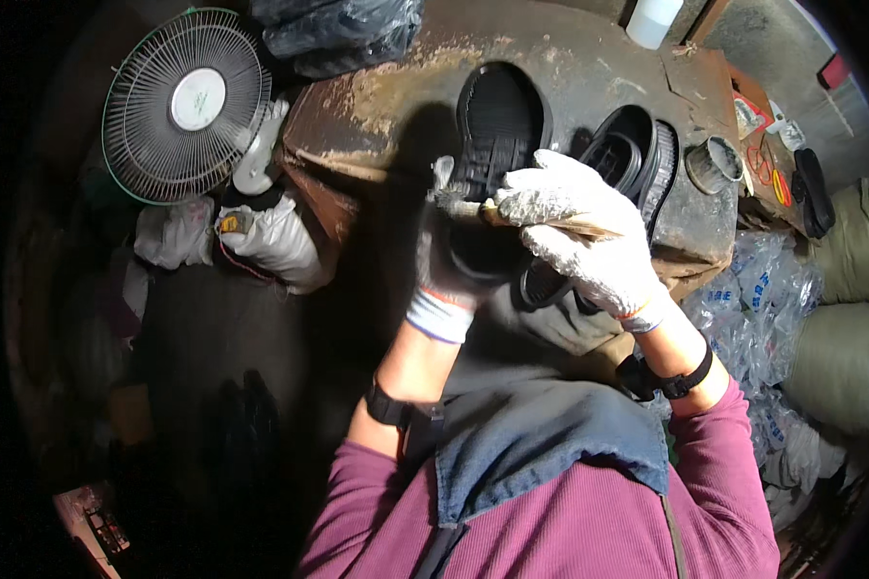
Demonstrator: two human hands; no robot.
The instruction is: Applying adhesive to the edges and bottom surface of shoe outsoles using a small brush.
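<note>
A long black shoe sole (504,111) is held up in front of me, its raised rim and ribbed inside facing me. My left hand (436,256), in a white knit glove, grips it along its left side; most of those fingers are hidden behind the sole. Closed around the handle of a small brush (465,206) is my gloved right hand (589,217). The brush head lies across the middle of the sole, close to the thumb of my left hand. More black soles (658,179) sit nested together on the worn table (396,111), just beyond my right hand.
A round grey cup (713,166) stands right of the soles. Scissors (780,183) lie at the far right. A white bottle (653,21) and black plastic bag (343,34) are at the back. Left are a fan (188,106) and white bags (275,241); clear plastic bags (758,299) lie right.
</note>
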